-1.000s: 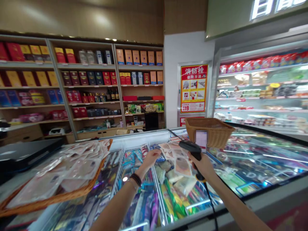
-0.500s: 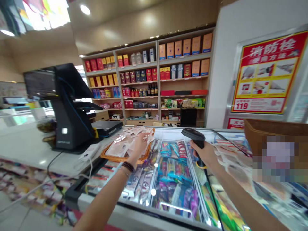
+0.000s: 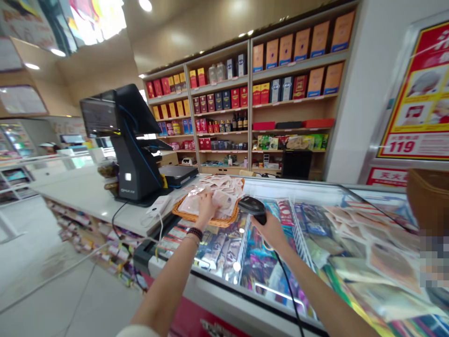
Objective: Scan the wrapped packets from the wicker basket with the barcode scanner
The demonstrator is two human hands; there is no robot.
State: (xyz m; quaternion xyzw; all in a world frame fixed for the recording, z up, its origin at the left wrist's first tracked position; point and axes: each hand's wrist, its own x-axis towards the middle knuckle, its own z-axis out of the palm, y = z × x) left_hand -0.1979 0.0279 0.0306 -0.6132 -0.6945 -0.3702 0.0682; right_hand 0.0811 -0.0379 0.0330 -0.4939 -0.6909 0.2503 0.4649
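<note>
My left hand [image 3: 207, 208] is over a wicker basket [image 3: 229, 221] heaped with flat, clear-wrapped packets [image 3: 224, 183]. Its bent fingers close on one of the packets, though the fingertips are blurred. In my right hand [image 3: 271, 229] is a black barcode scanner [image 3: 253, 208], its head turned left toward the basket. A black cable [image 3: 288, 281] hangs from the scanner's handle. The basket rests on the glass top of a chest freezer [image 3: 210, 285], through which colourful ice-cream packs [image 3: 257, 267] show in wire baskets.
On the left counter [image 3: 66, 182] stand a black checkout terminal [image 3: 131, 145] and a dark flat box [image 3: 178, 175]. More flat packets [image 3: 389, 262] lie on the freezer's right side, near a brown container [image 3: 430, 201]. Shelves [image 3: 224, 112] of boxed goods line the back wall.
The view has swung to the right. My right hand has brought the scanner left, close to the basket's edge. My left hand has shifted leftward over the packets.
</note>
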